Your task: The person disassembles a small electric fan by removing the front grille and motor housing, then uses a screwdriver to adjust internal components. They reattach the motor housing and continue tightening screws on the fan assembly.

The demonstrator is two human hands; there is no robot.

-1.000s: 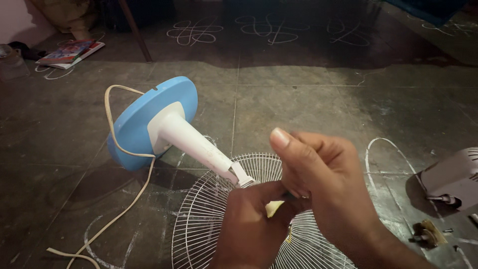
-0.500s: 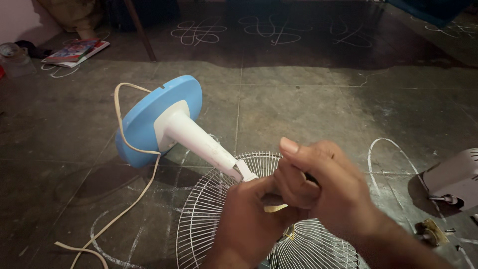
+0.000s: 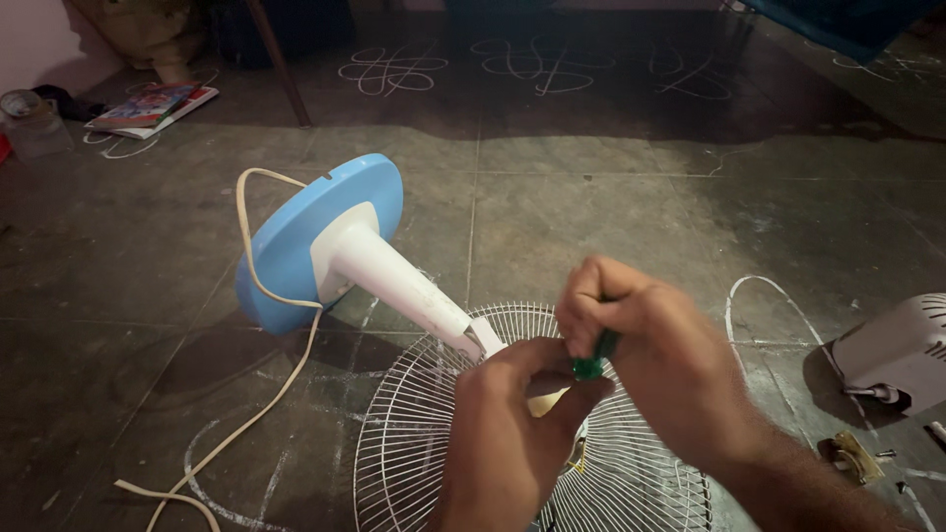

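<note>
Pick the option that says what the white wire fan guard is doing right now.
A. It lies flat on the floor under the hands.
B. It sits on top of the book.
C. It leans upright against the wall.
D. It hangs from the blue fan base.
A: the guard lies flat on the stone floor, with the left hand and right hand over it; the blue base lies tipped beside it.

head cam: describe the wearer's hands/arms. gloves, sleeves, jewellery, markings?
Both are bare. The left hand has no glove, ring or watch in view, and its forearm runs bare to the bottom edge. The right hand is also ungloved, with no ring visible; its wrist and forearm are bare to the lower right corner, no sleeve or band showing. No markings or tape can be made out in the dim light.
</note>
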